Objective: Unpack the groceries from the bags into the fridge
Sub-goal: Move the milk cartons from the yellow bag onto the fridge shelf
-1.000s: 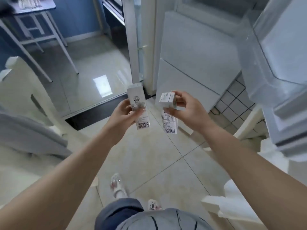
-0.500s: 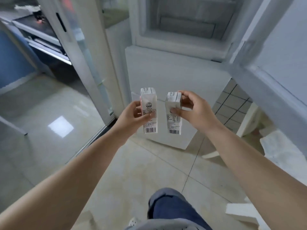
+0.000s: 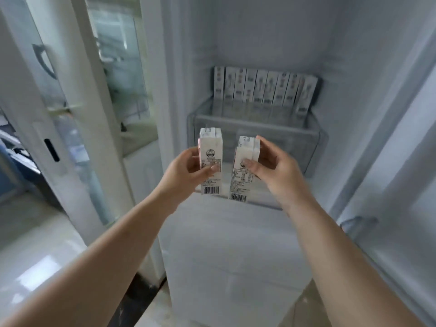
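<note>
Two cartons at frame centre, upright, barcodes low, slightly apart. Left hand (image 3: 186,171) fingers pinch left carton (image 3: 210,161); right hand (image 3: 278,171) fingers pinch right carton (image 3: 244,166). Behind, upper centre: open fridge (image 3: 271,43), row of cartons (image 3: 264,90) standing in clear drawer (image 3: 254,128).

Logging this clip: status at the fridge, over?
Left hand holds one carton, right hand another. Both in front of the clear drawer; carton row at its back. Path unobstructed.
</note>
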`<state>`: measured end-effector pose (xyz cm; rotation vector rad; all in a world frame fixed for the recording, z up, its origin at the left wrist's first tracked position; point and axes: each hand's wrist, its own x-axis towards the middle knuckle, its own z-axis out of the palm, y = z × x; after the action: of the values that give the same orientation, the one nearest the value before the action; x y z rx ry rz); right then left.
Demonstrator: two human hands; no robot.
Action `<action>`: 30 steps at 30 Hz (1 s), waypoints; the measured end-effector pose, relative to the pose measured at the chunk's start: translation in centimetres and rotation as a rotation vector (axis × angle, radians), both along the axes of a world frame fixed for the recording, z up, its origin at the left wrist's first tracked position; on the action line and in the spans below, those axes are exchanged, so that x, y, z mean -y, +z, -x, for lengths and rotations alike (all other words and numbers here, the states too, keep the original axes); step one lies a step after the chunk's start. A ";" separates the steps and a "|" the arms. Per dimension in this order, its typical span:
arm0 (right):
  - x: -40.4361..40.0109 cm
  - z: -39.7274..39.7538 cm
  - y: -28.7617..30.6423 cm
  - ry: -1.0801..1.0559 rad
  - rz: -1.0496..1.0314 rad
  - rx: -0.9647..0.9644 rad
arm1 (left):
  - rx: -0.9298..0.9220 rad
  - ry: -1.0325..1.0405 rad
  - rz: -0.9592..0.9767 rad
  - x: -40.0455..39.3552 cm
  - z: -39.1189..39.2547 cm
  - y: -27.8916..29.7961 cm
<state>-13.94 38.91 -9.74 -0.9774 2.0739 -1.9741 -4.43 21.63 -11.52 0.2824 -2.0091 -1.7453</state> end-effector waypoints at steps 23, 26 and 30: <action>13.7 23.4 8.3 -0.178 -0.043 -0.104 | -0.164 -0.033 0.036 10.4 26.3 6.7; 14.2 25.1 7.8 -0.112 -0.055 -0.088 | -0.166 -0.030 0.039 10.6 27.4 6.3; 14.5 26.6 7.1 -0.058 -0.020 -0.061 | -0.136 -0.035 0.042 10.9 28.5 5.9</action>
<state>-40.55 24.39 -2.65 -0.9976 2.1739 -1.9701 -32.94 10.76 -5.61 0.1120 -1.9606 -1.6936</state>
